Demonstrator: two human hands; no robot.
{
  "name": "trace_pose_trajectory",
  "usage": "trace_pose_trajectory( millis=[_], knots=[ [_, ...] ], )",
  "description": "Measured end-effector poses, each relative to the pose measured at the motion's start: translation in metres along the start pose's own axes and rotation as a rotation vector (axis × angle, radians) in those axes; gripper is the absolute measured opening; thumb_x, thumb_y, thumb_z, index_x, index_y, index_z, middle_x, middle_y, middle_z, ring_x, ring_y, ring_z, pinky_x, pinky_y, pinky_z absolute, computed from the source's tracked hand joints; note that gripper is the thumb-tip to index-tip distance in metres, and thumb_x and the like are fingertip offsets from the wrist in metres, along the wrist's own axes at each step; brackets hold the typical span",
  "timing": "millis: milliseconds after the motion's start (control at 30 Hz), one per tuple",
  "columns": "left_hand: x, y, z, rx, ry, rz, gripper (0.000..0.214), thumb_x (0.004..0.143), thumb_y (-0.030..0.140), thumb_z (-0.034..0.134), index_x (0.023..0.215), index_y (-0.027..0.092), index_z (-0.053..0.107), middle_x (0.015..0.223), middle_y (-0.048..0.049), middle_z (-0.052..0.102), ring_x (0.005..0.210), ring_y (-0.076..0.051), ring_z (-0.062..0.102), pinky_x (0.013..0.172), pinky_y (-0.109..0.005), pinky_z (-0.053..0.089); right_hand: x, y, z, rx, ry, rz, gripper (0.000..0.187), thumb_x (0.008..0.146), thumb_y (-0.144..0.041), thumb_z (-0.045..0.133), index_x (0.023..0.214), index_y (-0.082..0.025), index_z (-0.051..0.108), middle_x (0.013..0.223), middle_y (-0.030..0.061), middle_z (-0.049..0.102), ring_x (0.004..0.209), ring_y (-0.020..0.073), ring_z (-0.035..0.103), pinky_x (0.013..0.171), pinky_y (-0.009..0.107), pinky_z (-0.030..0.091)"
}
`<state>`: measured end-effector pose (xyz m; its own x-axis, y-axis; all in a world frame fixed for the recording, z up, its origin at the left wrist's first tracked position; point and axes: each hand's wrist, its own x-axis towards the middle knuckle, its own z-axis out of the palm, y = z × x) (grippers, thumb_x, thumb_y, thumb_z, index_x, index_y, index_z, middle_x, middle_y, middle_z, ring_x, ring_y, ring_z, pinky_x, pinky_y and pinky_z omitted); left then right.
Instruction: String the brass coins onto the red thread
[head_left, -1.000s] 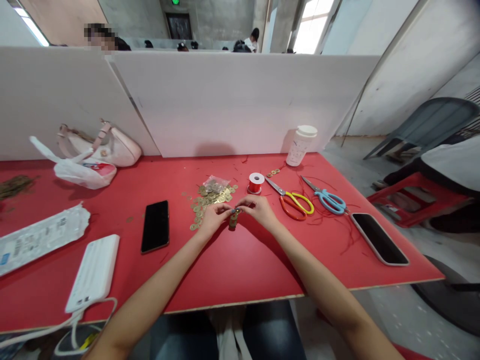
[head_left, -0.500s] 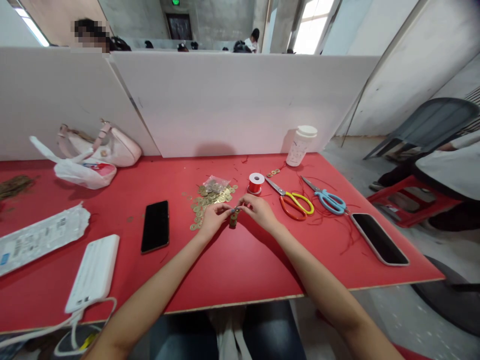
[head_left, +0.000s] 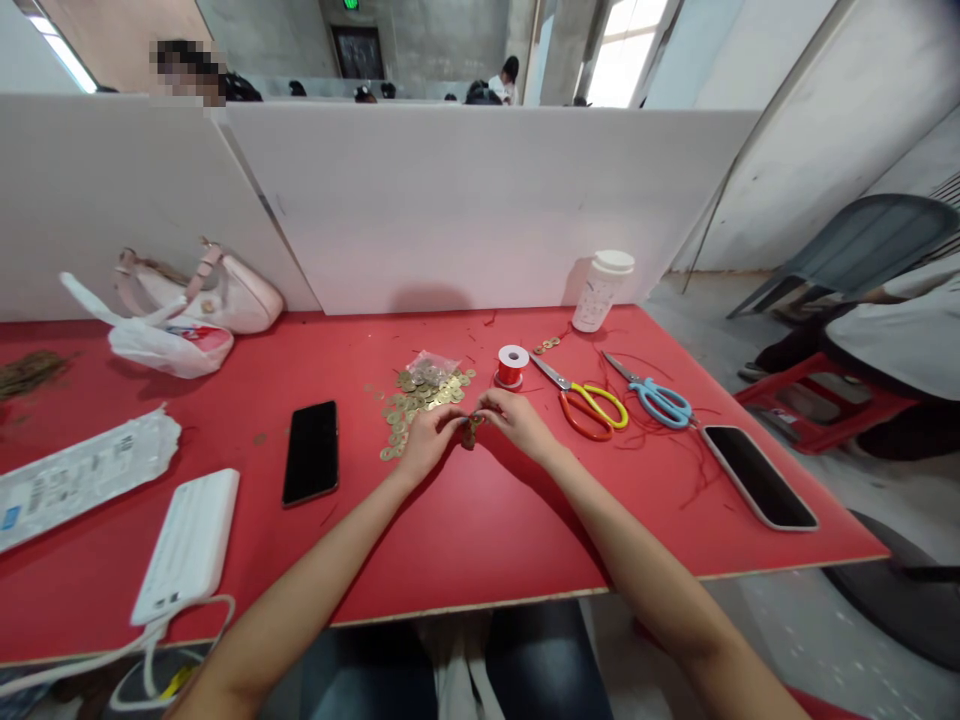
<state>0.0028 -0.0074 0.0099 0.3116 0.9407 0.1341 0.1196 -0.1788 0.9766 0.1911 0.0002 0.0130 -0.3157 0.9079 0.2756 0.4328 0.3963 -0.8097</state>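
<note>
Between my pinched fingertips hangs a short string of brass coins (head_left: 470,434), just above the red table. My left hand (head_left: 433,436) grips its top from the left, and my right hand (head_left: 514,418) grips it from the right. Whatever thread joins the coins is too small to make out. A heap of loose brass coins (head_left: 409,405) lies behind and beside my left hand, with a clear plastic bag (head_left: 433,370) on it. Close behind my right hand stands a spool of red thread (head_left: 512,368).
Scissors with red and yellow handles (head_left: 589,408), blue-handled scissors (head_left: 660,402) and a phone (head_left: 759,478) lie to the right. A white cup (head_left: 602,292) stands by the partition. Leftward are a black phone (head_left: 310,454), a cabled power bank (head_left: 187,540) and a handbag (head_left: 244,292).
The hanging coins have swung and turned slightly, and now sit a little higher and to the right. Both hands stay nearly in place, with small finger movements.
</note>
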Motion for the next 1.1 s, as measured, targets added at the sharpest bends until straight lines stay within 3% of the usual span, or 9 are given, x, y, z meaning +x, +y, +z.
trace_pose_trajectory(
  millis=[167, 300, 400, 700, 867, 1100],
  knots=[
    [-0.001, 0.002, 0.001, 0.069, 0.007, 0.03, 0.016, 0.09, 0.027, 0.056, 0.085, 0.018, 0.068, 0.067, -0.002, 0.071, 0.059, -0.017, 0.068, 0.067, -0.03, 0.055, 0.0, 0.0, -0.001, 0.051, -0.027, 0.001, 0.009, 0.087, -0.019, 0.052, 0.081, -0.018, 0.058, 0.077, 0.0012, 0.061, 0.072, 0.0153, 0.055, 0.069, 0.026, 0.043],
    [0.002, -0.002, -0.002, 0.23, 0.11, 0.118, 0.013, 0.086, 0.023, 0.06, 0.088, 0.02, 0.073, 0.086, -0.0055, 0.074, 0.08, -0.021, 0.069, 0.079, -0.033, 0.053, -0.002, -0.003, -0.002, 0.073, -0.046, -0.015, 0.008, 0.087, -0.021, 0.051, 0.082, -0.018, 0.058, 0.078, 0.0015, 0.061, 0.072, 0.0155, 0.055, 0.069, 0.026, 0.042],
    [0.003, -0.003, -0.005, 0.3, 0.107, 0.178, 0.016, 0.086, 0.023, 0.06, 0.088, 0.021, 0.076, 0.092, -0.0072, 0.074, 0.09, -0.023, 0.067, 0.084, -0.034, 0.05, -0.002, -0.004, -0.002, 0.084, -0.06, -0.03, 0.011, 0.088, -0.024, 0.051, 0.083, -0.018, 0.058, 0.078, 0.0015, 0.061, 0.071, 0.0154, 0.054, 0.068, 0.026, 0.041],
    [0.001, -0.006, -0.004, 0.168, 0.07, 0.062, 0.017, 0.089, 0.027, 0.057, 0.086, 0.02, 0.072, 0.075, -0.0027, 0.073, 0.067, -0.019, 0.068, 0.071, -0.03, 0.053, -0.001, -0.001, -0.002, 0.058, -0.057, -0.018, 0.011, 0.089, -0.024, 0.051, 0.084, -0.018, 0.058, 0.081, 0.0028, 0.063, 0.073, 0.0158, 0.054, 0.07, 0.027, 0.042],
    [0.001, -0.005, -0.004, 0.224, 0.136, 0.094, 0.013, 0.085, 0.024, 0.061, 0.084, 0.02, 0.073, 0.079, -0.003, 0.075, 0.074, -0.02, 0.069, 0.075, -0.03, 0.052, 0.0, 0.0, -0.004, 0.0, -0.055, -0.026, 0.01, 0.089, -0.021, 0.049, 0.084, -0.018, 0.057, 0.08, 0.0026, 0.062, 0.072, 0.0157, 0.054, 0.069, 0.027, 0.042],
    [0.0, -0.005, -0.007, 0.375, 0.084, 0.178, 0.014, 0.089, 0.023, 0.059, 0.084, 0.022, 0.073, 0.086, -0.0042, 0.075, 0.08, -0.02, 0.068, 0.078, -0.03, 0.05, 0.001, 0.007, -0.004, -0.133, -0.038, -0.021, 0.007, 0.089, -0.019, 0.049, 0.083, -0.019, 0.053, 0.081, 0.0023, 0.06, 0.072, 0.0159, 0.052, 0.069, 0.027, 0.04]
  ],
)
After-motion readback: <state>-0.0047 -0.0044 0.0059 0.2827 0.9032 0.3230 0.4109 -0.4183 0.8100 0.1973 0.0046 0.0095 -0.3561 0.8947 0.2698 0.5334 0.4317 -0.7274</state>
